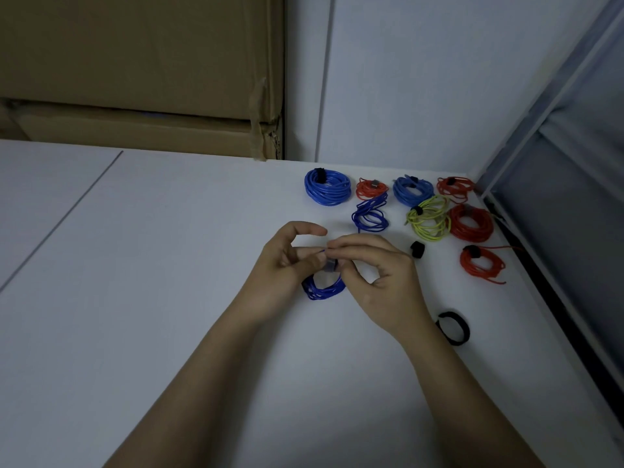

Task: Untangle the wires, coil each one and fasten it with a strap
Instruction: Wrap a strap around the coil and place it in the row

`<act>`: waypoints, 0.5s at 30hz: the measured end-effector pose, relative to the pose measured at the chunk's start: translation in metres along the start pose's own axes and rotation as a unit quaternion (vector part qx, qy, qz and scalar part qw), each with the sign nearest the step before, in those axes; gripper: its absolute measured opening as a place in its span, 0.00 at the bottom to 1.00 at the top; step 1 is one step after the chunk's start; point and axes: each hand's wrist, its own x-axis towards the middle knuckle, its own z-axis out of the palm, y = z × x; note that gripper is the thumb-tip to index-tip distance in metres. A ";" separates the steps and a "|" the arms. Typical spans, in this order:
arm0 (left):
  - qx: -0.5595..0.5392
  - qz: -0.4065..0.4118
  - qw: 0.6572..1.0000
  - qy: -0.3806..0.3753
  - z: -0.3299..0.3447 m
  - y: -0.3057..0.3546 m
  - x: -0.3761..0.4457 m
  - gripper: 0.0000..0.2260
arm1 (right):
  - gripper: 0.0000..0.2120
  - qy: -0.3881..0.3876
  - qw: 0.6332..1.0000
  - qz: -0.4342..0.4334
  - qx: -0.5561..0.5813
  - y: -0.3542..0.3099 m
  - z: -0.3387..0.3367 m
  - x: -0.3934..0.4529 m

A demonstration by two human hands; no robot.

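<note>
A small dark blue wire coil (322, 289) hangs between my two hands over the white table (169, 265). My left hand (290, 265) holds the coil from the left, thumb arched above. My right hand (374, 268) pinches a grey strap (330, 265) wrapped on the top of the coil. A loose dark blue wire bundle (370, 214) without a strap lies behind my hands.
Strapped coils lie at the back right: a big blue one (327, 186), a lighter blue one (412, 191), three red ones (471, 222), a small orange-red one (371, 188), a yellow-green one (428, 217). Two black straps (453, 327) (417, 248) lie loose. Cardboard boxes (141, 79) stand behind.
</note>
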 end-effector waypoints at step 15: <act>0.013 0.021 1.000 0.005 0.002 -0.005 0.001 0.18 | 0.15 0.034 0.998 0.031 0.045 0.002 0.003 -0.003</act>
